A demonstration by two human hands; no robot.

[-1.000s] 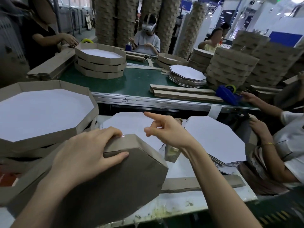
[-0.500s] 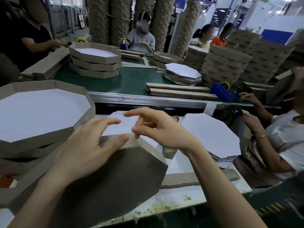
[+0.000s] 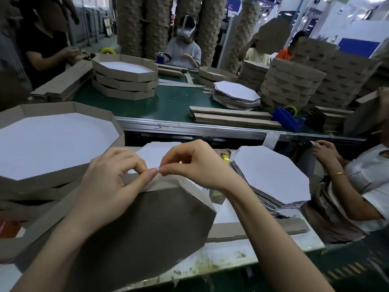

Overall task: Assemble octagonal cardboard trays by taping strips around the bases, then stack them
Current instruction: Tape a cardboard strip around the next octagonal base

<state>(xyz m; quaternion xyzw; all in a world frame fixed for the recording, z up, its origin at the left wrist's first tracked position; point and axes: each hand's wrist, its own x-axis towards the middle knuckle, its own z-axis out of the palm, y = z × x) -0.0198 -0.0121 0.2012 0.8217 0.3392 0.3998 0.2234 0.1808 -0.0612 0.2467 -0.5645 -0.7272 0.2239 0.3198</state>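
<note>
– while the hands meet at its far rim, where does the tray (image 3: 147,224) sit?
– on the white counter (image 3: 242,249), brown underside up, tilted toward the camera, beside the stack of finished trays (image 3: 63,171) at left.
– left hand (image 3: 105,186)?
– lying over the underside, fingers curled, thumb and forefinger pinching the wall's top edge.
– right hand (image 3: 193,165)?
– fingers curled, thumb and forefinger pressed together at the same edge, tip touching the left thumb. whether they pinch rim or tape: cannot tell.
– surroundings?
– pile of white octagonal bases (image 3: 269,173) just right of the tray; one loose strip (image 3: 263,227) flat on the counter, nearer the camera than that pile; blue tape dispenser (image 3: 288,119) on the green belt (image 3: 168,102) beyond.
</note>
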